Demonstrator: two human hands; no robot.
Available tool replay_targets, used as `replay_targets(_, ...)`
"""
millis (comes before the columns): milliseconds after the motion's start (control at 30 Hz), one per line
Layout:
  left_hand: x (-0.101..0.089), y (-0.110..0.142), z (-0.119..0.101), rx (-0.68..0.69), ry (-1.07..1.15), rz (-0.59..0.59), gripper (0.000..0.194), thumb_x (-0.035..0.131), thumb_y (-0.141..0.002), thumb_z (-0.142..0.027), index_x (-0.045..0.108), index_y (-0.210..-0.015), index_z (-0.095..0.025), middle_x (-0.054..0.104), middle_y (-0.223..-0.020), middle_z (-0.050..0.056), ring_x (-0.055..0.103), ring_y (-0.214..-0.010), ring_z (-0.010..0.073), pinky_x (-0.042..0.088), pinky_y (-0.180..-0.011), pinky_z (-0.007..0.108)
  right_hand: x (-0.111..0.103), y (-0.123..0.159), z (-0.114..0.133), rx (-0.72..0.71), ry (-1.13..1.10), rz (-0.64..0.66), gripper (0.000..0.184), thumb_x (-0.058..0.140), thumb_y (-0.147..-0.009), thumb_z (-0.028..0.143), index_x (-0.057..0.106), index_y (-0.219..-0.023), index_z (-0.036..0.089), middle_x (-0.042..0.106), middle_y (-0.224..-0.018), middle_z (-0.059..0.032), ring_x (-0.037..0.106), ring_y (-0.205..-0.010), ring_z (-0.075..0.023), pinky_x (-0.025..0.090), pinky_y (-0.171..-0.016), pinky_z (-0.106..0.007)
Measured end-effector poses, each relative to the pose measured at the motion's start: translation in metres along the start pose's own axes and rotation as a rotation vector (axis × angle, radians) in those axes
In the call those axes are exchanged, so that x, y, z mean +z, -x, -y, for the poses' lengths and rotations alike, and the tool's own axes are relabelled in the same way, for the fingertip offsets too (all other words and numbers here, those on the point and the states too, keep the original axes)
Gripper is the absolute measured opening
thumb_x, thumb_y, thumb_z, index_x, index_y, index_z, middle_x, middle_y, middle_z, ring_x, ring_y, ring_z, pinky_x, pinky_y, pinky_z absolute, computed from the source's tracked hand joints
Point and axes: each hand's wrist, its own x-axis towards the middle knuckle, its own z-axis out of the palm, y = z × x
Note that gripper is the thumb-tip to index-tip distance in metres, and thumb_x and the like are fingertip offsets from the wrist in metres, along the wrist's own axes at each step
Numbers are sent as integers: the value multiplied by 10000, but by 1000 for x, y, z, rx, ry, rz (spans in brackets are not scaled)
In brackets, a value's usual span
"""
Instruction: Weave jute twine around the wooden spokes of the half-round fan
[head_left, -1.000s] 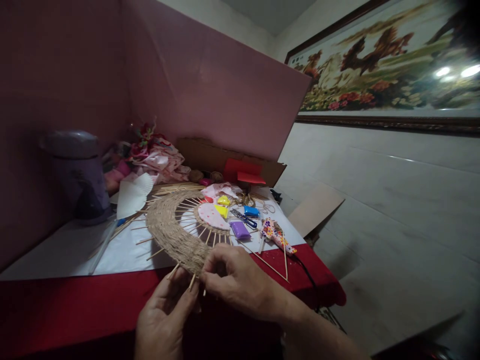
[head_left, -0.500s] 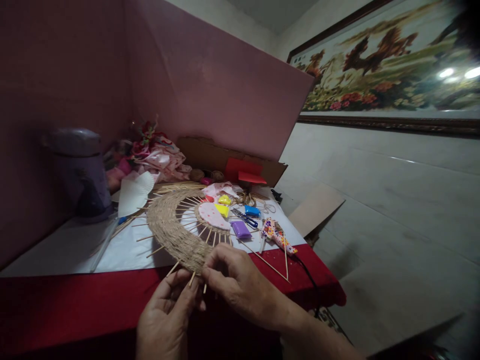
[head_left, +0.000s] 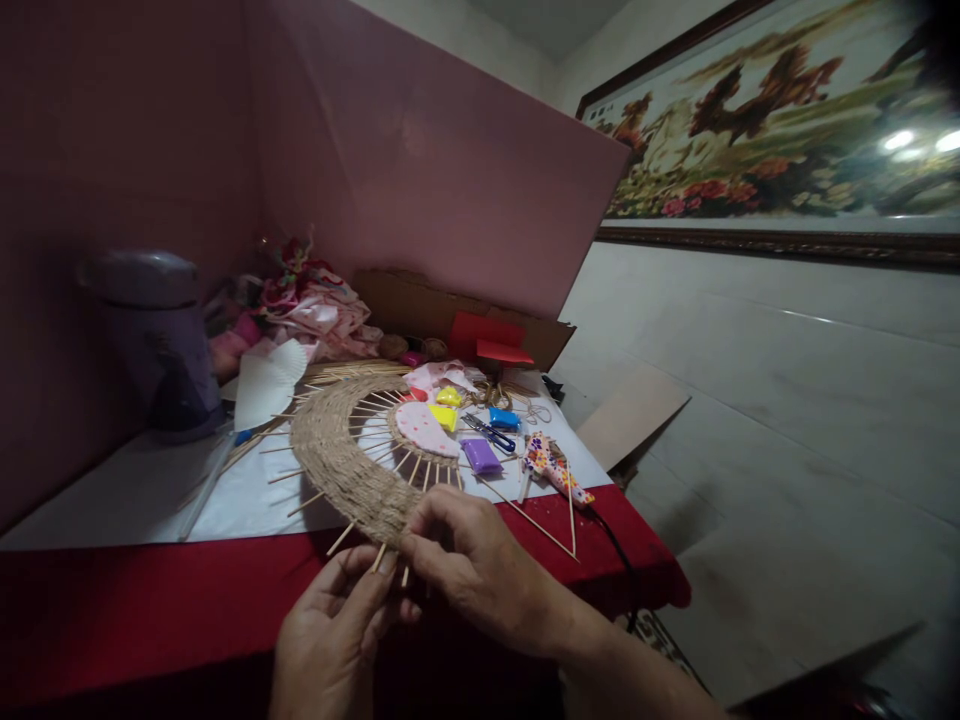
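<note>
A crescent-shaped woven fan [head_left: 349, 475] of tan twine on thin wooden sticks tilts over the table's front edge. Its inner end is a pale pink dotted half-round piece [head_left: 425, 428], from which the sticks spread. My left hand [head_left: 337, 620] is closed at the near lower edge, thumb and fingers pinching the weave and a stick end. Just right of it, my right hand [head_left: 469, 560] pinches the edge of the twine weave; its fingertips are partly hidden, and any loose strand between them is too small to make out.
On the white sheet [head_left: 255, 500] lie purple [head_left: 481, 457] and blue [head_left: 505, 419] packets, scissors [head_left: 489, 432], and a flower-patterned glue gun [head_left: 553, 470] with a cord. A purple flask [head_left: 161, 345] stands left. Pink fabric [head_left: 326, 315] is heaped behind, before a cardboard strip [head_left: 405, 305].
The woven fan has shifted slightly left with its near edge. Both hands keep their pinch there, the right fingertips moving a little left along the weave.
</note>
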Motion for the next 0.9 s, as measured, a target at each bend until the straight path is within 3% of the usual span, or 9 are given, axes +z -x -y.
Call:
replay_targets(267, 2, 1, -1, -6, 52, 0, 317, 857, -408, -167, 663, -652, -114, 667, -677, 34, 645, -581, 163, 536, -491, 204, 5, 2, 0, -36, 52, -58, 128, 561, -829, 155, 533, -705, 168, 547, -731, 9, 492, -683, -108, 373, -616, -234)
replay_targets(500, 4, 3, -5, -27, 40, -9, 317, 850, -388, -112, 669, -649, -119, 660, -658, 17, 629, -568, 132, 503, -479, 164, 6, 3, 3, -162, 180, -41, 90, 543, -844, 154, 527, -757, 172, 552, -797, -7, 491, -769, -127, 385, -684, -256)
replay_targets(733, 1, 2, 0, -64, 37, -10, 368, 856, -372, -121, 663, -685, -112, 682, -671, 41, 666, -624, 187, 522, -518, 202, 1, 0, 2, -168, 168, 32, 91, 536, -819, 103, 558, -765, 173, 573, -826, -17, 513, -790, -128, 407, -711, -255)
replay_targets(900, 0, 5, -1, -65, 49, -13, 363, 860, -381, -137, 670, -691, -114, 692, -683, 48, 673, -643, 197, 537, -537, 215, 0, -5, 3, -100, 124, 26, 105, 575, -748, 65, 574, -706, 162, 579, -744, 2, 514, -707, -108, 397, -639, -229)
